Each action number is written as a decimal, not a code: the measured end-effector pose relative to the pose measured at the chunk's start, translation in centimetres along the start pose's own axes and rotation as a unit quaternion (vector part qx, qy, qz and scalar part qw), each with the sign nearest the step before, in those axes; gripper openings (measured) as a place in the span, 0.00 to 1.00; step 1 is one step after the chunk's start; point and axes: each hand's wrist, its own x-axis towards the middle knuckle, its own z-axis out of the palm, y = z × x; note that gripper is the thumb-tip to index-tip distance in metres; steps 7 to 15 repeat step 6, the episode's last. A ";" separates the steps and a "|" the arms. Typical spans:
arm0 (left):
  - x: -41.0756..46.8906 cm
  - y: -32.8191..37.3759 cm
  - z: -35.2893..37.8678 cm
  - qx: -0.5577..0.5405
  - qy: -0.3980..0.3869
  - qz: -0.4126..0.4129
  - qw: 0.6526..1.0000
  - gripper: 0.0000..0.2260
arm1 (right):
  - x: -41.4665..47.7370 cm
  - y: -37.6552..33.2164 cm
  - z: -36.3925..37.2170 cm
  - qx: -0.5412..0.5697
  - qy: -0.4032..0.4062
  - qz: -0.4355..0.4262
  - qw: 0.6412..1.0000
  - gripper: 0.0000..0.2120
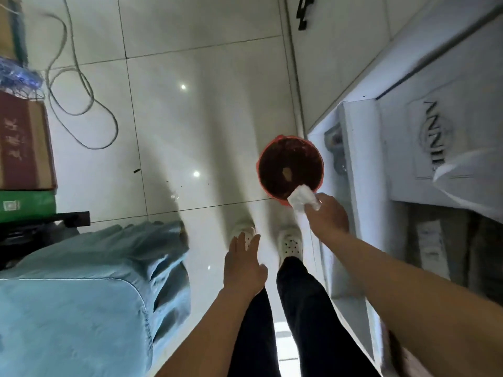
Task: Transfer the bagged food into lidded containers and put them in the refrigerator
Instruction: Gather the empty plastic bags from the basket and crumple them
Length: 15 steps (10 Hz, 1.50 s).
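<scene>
Holding a crumpled white tissue point(302, 198) pinched betw thumb & curled fingertips, the right hand point(328, 213) hung over the near rim of the red bin point(258, 167), which stood on the tiled floor just beside the white appliance point(359, 159), prob the fridge w/ its door swung open, tho blur left that unsure. The left hand point(243, 268) was empty, fingers straight & loosely spread, hovering above the white shoes point(291, 243). No lidded container showed anywhere in view, so where they sat couldn't be told. The only likely task item was a thin whitish plastic bag point(468, 170) at far right, lying against the pale printed box by the appliance, well apart from both hands; contents not visible. Judging by looks, the tissue was near weightless & soft, so easing the pinch over the bin would do. The bag looked floppy, slick & easy to tear, so best gathered at the neck w/ the other palm under its load, not grabbed mid-wall. Any container would prob be stiff, safest held by both sides below the lid, kept level. Elsewhere: a grey cable point(81, 85) looped on the tiles, a cardboard box point(21, 140) at left, a blue cloth point(81, 295) draped near left
</scene>
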 end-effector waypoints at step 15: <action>16.9 -6.3 5.6 0.047 0.036 -0.016 0.998 0.34 | 11.2 4.6 15.4 -0.165 -0.166 -0.017 0.972 0.35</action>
